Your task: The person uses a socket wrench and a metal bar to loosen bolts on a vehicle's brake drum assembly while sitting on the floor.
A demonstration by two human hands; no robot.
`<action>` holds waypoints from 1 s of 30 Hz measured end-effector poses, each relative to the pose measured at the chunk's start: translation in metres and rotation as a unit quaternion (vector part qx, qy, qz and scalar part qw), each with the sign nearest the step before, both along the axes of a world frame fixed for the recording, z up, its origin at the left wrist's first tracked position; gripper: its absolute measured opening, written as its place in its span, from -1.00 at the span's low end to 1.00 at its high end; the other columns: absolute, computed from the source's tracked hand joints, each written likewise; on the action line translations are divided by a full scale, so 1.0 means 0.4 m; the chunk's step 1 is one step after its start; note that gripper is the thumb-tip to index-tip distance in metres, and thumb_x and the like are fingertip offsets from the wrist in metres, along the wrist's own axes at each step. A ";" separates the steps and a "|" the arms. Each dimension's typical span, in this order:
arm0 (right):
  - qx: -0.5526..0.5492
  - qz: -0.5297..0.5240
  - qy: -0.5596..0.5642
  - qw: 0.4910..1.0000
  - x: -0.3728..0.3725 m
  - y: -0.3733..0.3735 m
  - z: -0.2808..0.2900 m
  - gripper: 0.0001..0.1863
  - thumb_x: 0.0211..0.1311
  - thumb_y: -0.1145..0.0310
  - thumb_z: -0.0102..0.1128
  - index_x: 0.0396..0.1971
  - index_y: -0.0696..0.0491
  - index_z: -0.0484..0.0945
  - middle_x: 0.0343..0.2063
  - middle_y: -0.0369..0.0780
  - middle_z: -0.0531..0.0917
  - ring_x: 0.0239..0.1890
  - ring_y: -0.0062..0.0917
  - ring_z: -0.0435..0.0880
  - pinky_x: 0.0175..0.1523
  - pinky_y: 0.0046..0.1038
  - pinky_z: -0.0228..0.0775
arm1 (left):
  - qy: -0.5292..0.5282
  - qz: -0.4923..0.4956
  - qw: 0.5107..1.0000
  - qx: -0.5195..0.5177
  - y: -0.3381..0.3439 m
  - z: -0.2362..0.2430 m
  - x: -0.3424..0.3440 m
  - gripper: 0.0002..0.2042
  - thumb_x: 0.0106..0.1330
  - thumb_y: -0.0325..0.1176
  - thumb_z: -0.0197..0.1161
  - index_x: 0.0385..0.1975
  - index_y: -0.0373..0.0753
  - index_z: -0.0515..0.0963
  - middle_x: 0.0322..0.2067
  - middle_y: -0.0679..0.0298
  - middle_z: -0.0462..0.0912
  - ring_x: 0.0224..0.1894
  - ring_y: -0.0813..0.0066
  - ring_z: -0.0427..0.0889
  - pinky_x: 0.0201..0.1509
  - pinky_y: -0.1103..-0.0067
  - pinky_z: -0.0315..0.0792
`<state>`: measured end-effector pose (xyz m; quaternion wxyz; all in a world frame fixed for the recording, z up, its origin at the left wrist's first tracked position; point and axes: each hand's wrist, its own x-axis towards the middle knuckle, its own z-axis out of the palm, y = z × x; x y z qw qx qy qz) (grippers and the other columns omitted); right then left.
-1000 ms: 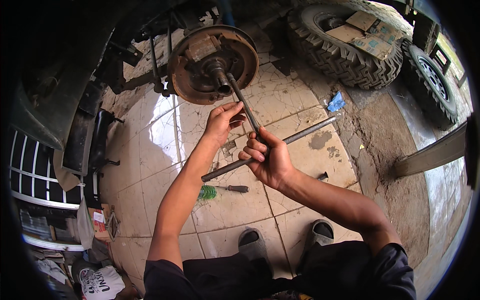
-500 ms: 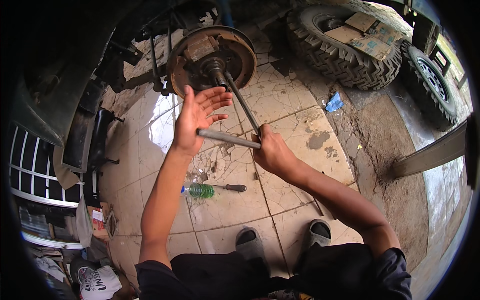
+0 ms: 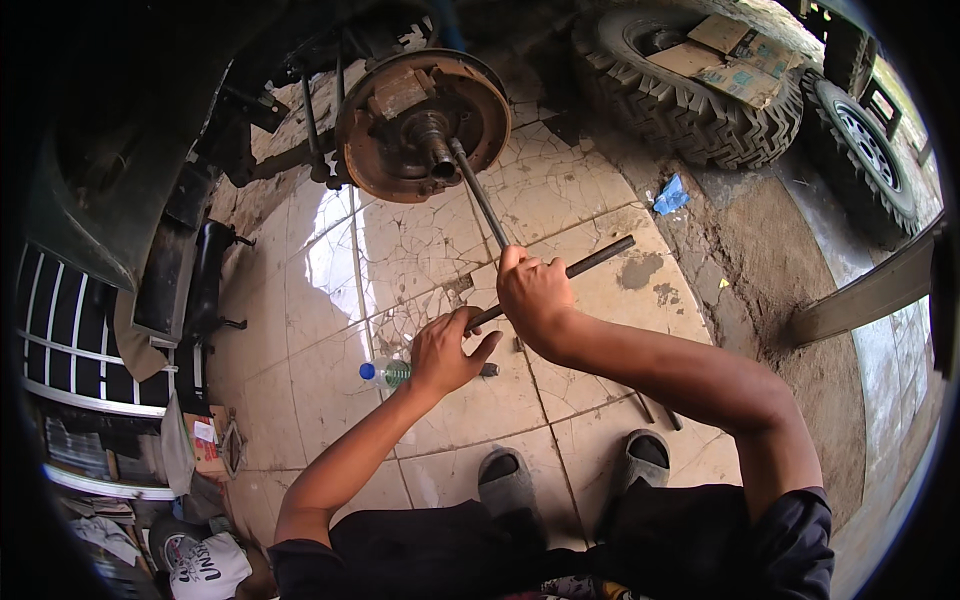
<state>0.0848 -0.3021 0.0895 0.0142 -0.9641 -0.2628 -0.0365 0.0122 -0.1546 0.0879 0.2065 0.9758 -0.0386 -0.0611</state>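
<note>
My right hand [image 3: 537, 295] is closed around a long T-handle wrench [image 3: 484, 208], where its shaft meets the crossbar [image 3: 602, 256]. At the crossbar's lower left end, the curled fingers of my left hand [image 3: 445, 352] press on the bar, thumb apart. The shaft runs up and away to the hub [image 3: 432, 145] in the middle of a rusty round brake backing plate [image 3: 375, 160]. Its far tip sits against the hub's right side; exactly how it engages there I cannot make out.
On the cracked tile floor [image 3: 300, 400], a blue-capped plastic bottle [image 3: 385, 374] lies beyond my left wrist. A large tyre [image 3: 690, 125] carries cardboard pieces [image 3: 735, 65]. Another wheel [image 3: 860, 150] stands farther right. A blue scrap [image 3: 671, 195] lies near the tile edge. Dark vehicle parts fill the left.
The wrench's crossbar has turned, its free end now pointing up to the right. My left hand has moved from open near the hub down to the bar's lower left end.
</note>
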 end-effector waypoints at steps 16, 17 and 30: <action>0.623 -0.064 0.431 0.650 -0.065 -0.067 -0.049 -0.69 0.34 0.17 -0.06 -0.40 0.14 0.30 -0.70 -0.24 0.44 -0.63 -0.47 0.43 -0.47 -0.38 0.25 | 0.182 0.085 0.682 -0.703 0.028 -0.067 0.274 -0.57 0.44 -0.08 -0.20 0.07 -0.30 0.32 0.03 0.14 0.48 0.09 0.34 0.44 0.09 0.40 0.39; 0.680 -0.078 0.475 0.552 -0.067 -0.060 -0.049 -0.70 0.34 0.17 -0.07 -0.40 0.13 0.30 -0.70 -0.28 0.38 -0.63 -0.52 0.36 -0.46 -0.41 0.23 | 0.177 0.089 0.667 -0.718 -0.005 -0.053 0.284 -0.59 0.44 -0.09 -0.19 0.05 -0.30 0.33 0.01 0.13 0.50 0.06 0.34 0.46 0.08 0.41 0.40; 0.799 -0.061 0.585 0.128 -0.016 -0.011 -0.014 -0.74 0.40 0.17 -0.23 -0.40 0.02 0.27 -0.73 -0.46 0.10 -0.68 -0.69 0.06 -0.40 -0.56 0.07 | 0.096 0.172 0.704 -0.682 -0.020 0.004 0.343 -0.77 0.43 -0.23 -0.10 -0.10 -0.20 0.40 -0.16 0.18 0.61 -0.19 0.39 0.61 -0.19 0.44 0.52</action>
